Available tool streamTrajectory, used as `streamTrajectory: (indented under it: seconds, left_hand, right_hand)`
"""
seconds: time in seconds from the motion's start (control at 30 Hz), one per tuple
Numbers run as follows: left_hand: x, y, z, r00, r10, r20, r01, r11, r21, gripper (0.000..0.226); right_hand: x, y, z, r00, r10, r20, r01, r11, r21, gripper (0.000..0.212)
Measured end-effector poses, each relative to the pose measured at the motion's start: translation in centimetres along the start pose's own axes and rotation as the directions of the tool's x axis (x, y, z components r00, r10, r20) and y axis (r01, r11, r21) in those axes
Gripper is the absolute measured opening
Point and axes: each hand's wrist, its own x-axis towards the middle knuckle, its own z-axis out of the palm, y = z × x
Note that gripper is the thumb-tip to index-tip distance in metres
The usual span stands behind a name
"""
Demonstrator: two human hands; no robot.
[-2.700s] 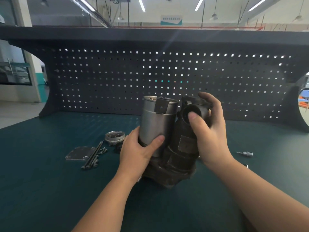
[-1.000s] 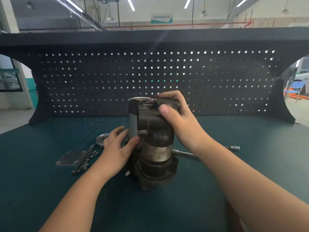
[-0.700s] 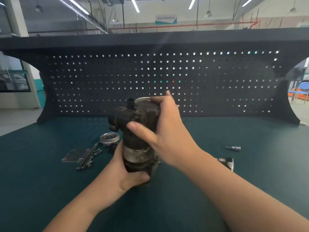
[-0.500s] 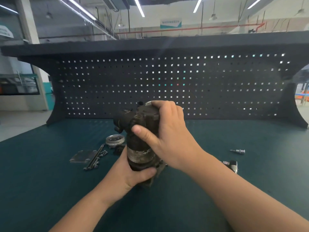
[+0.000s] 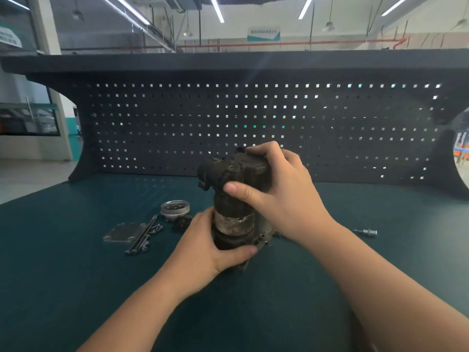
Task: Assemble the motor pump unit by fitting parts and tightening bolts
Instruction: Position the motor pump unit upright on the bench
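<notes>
The right hand (image 5: pixel 281 196) curls its fingers over the top of the dark, grimy cylindrical metal pump unit (image 5: pixel 234 199); the left hand (image 5: pixel 210 242) grips its base, upright on the green tabletop (image 5: pixel 76 275), right of long steel bolts (image 5: pixel 143 235)

We look across a dark teal tabletop (image 5: pixel 76 262) to a black pegboard back panel (image 5: pixel 253 118) under a dark shelf (image 5: pixel 228 60), with long ceiling strip lights (image 5: pixel 217 8), a hanging sign (image 5: pixel 264 34) and a red pipe (image 5: pixel 317 42) beyond.
</notes>
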Motion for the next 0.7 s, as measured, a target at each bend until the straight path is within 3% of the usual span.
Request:
streamTrajectory:
  seconds: [0.2,0.3,0.43,0.53,0.7]
  left_hand:
    - [-0.9,-0.5,2.2,0.968,-0.118,-0.221,0.139,0.987,0.081,0.097]
    - [-0.4,-1.3,2.0,0.959,-0.129,-0.252,0.164,0.979,0.122,0.084]
    - [0.3,-2.8,0.2,0.969,-0.137,-0.207,0.172,0.971,0.164,0.066]
    - [1.0,-3.5,-1.1,0.985,-0.115,-0.131,0.142,0.964,0.223,0.073]
    - [1.3,-3.9,-1.4,0.993,-0.04,-0.11,0.065,0.972,0.226,0.078]
  right_hand:
    - [1.6,-0.9,1.5,1.0,-0.009,-0.01,0.009,0.996,-0.084,0.061]
    - [2.6,-1.4,2.3,1.0,0.023,0.006,-0.022,0.992,-0.125,0.064]
    - [3.3,-1.0,1.8,1.0,-0.014,-0.028,0.013,1.0,-0.015,0.055]
    - [3.1,-0.4,0.7,0.998,-0.069,-0.002,0.069,0.995,0.073,0.045]
    - [3.5,-0.7,0.5,0.993,-0.098,0.062,0.088,0.987,0.137,0.053]
